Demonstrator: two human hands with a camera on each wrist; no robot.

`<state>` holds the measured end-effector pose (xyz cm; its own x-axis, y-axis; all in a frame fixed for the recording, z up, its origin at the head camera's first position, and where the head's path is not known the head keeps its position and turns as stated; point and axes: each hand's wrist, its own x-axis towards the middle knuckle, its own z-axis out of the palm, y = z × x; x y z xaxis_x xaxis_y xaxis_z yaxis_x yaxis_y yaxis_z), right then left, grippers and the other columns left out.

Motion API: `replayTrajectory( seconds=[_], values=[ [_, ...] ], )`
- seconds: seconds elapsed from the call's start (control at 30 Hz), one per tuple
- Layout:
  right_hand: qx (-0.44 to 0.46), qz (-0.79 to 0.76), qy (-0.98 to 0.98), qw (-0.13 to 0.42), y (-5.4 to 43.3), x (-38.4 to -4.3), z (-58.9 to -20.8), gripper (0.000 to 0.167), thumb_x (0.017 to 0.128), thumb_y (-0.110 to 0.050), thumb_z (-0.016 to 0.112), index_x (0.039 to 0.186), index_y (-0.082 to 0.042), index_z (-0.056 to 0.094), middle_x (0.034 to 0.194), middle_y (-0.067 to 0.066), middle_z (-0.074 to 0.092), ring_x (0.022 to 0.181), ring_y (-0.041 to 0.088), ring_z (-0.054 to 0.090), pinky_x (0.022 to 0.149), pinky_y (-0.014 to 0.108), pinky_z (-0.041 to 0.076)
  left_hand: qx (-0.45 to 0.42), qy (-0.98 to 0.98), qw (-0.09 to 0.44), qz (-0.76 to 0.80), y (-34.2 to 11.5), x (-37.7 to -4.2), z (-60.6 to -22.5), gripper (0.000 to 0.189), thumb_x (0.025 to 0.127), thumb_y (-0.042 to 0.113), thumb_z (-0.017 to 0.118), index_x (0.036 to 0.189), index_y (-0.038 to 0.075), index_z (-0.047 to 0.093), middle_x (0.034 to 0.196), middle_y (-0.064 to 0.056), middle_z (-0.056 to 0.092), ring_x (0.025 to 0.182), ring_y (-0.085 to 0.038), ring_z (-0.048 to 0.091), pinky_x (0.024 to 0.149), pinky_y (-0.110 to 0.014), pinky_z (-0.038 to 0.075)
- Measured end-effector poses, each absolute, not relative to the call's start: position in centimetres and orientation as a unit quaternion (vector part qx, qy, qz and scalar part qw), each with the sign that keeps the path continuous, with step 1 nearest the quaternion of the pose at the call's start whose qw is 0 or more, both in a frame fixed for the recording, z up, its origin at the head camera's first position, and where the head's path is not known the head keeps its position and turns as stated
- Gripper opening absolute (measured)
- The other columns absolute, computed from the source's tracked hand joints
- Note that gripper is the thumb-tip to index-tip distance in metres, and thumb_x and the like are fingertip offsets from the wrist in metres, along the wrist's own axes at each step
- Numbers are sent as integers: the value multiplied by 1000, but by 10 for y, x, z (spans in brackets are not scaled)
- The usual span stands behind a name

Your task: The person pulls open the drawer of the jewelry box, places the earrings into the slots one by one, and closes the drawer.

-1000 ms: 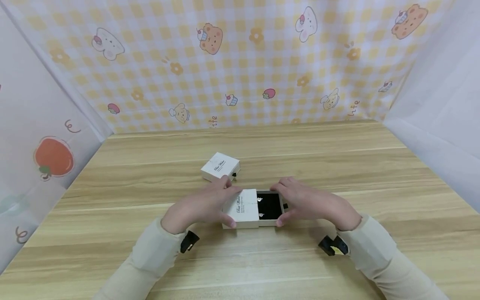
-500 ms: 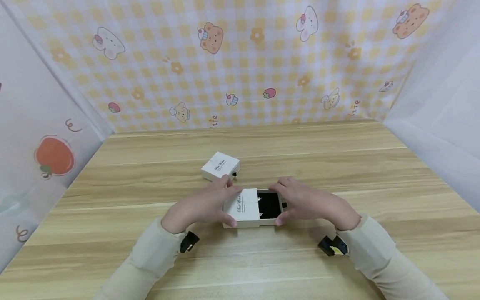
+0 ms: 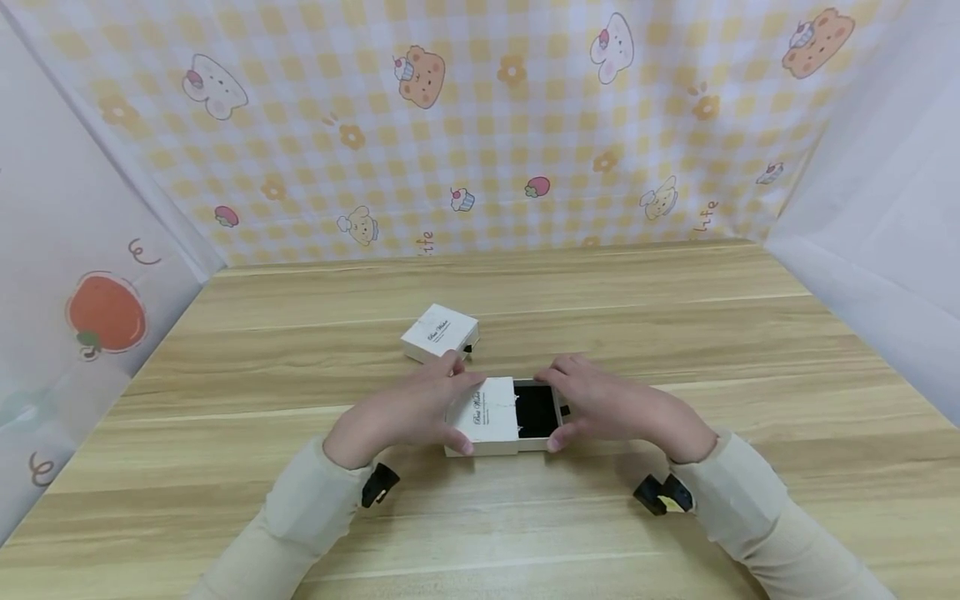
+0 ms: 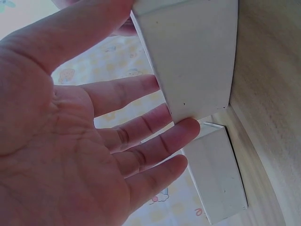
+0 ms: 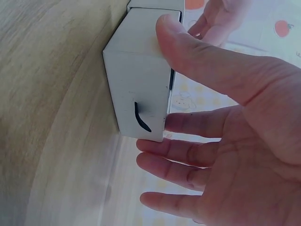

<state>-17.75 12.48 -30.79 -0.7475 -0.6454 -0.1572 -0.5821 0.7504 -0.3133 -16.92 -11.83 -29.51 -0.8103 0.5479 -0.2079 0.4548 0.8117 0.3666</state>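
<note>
A white cardboard drawer-style jewelry box lies on the wooden table in the head view. My left hand (image 3: 405,412) grips its printed sleeve (image 3: 495,417), thumb at the near side and fingers at the far side. From the right, my right hand (image 3: 618,408) holds the partly pulled-out drawer (image 5: 141,75) between thumb and fingers. Black padding (image 3: 536,412) shows inside the drawer, and small silvery pieces like earrings peek out at the sleeve's edge. A black pull tab (image 5: 141,117) hangs from the drawer's end.
Behind my left fingers stands a second white box (image 3: 441,330) with similar print and a black tab, closed. The wooden table (image 3: 637,300) runs back to a yellow checked curtain (image 3: 480,125); white cloth hangs at both sides.
My right hand has moved slightly left, and the drawer has slid a little further into the sleeve. The silvery pieces are now mostly covered. My left hand stays in place.
</note>
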Motion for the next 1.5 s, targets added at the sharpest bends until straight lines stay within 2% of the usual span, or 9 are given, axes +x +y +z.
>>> replayTrajectory(
  seconds=[0.5, 0.83, 1.13, 1.5],
  values=[
    [-337, -125, 926, 119, 120, -177, -309, 79, 74, -39, 75, 134, 4, 44, 121, 14, 50, 109, 26, 47, 94, 43, 41, 264, 942, 152, 142, -118, -168, -293, 83, 69, 30, 82, 139, 9, 43, 124, -8, 42, 97, -19, 45, 84, -30, 42],
    [-343, -129, 924, 107, 119, -176, -312, 79, 75, -41, 74, 133, 3, 44, 121, 14, 50, 110, 27, 46, 93, 43, 42, 261, 943, 150, 143, -118, -167, -294, 83, 69, 30, 82, 139, 10, 44, 124, -6, 42, 97, -18, 45, 80, -29, 42],
    [-338, -160, 921, 106, 111, -174, -316, 82, 77, -47, 68, 139, -2, 38, 131, 15, 46, 118, 28, 45, 97, 46, 41, 262, 944, 150, 136, -117, -168, -294, 82, 69, 31, 81, 139, 10, 43, 124, -7, 42, 97, -18, 46, 81, -29, 43],
    [-333, -174, 921, 99, 106, -172, -319, 84, 76, -46, 70, 139, 1, 38, 133, 16, 45, 121, 29, 44, 99, 46, 40, 260, 945, 151, 130, -117, -167, -293, 83, 69, 32, 81, 140, 11, 43, 125, -6, 42, 97, -17, 46, 80, -29, 44]
  ],
)
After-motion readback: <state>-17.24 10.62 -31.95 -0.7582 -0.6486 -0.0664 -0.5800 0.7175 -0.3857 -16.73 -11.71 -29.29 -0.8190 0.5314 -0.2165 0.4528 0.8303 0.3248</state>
